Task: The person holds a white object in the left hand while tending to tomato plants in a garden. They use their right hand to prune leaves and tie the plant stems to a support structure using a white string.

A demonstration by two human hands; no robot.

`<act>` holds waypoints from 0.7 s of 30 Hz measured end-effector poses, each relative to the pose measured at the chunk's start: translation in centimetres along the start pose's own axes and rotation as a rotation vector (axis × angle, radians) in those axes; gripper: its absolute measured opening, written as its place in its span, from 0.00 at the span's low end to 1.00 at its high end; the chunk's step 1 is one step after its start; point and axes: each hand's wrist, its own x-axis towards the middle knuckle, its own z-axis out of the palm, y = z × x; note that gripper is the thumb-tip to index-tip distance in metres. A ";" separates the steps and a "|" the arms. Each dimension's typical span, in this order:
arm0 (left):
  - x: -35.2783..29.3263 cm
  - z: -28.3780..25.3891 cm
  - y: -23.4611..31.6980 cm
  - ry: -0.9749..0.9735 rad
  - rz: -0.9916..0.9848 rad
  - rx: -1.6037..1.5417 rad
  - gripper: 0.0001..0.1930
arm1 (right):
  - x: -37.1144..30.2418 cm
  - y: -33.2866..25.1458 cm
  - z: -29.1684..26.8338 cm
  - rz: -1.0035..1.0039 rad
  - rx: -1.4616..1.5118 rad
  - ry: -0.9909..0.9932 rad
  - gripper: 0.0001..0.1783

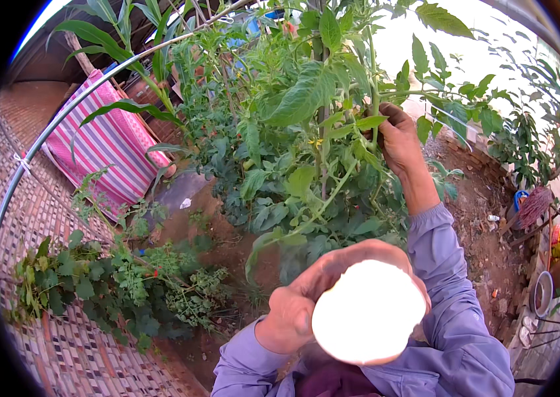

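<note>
My left hand [293, 311] is low in front of my chest, its fingers curled round a round, bright white thing [369, 311]. That thing is washed out, so its kind and any contents cannot be made out. My right hand [399, 135] reaches up among the leaves of a tall tomato plant [303, 96]. Its fingers close on a green stem [375, 99]; the fingertips are partly hidden behind the stem and leaves. A small yellow flower [316, 142] shows beside the stem, left of my right hand.
A pale hoop pipe [62, 122] arches across the left. Behind it hangs a pink striped cloth [105, 142]. Low leafy plants [88, 281] border the patterned brick paving [75, 351]. Bare soil [468, 198], a blue-rimmed container [520, 200] and a grey bucket [541, 294] are on the right.
</note>
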 end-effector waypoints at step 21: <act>0.9 3.1 -1.4 -0.301 0.222 -0.006 0.41 | -0.1 -1.2 -0.9 0.020 0.047 0.028 0.09</act>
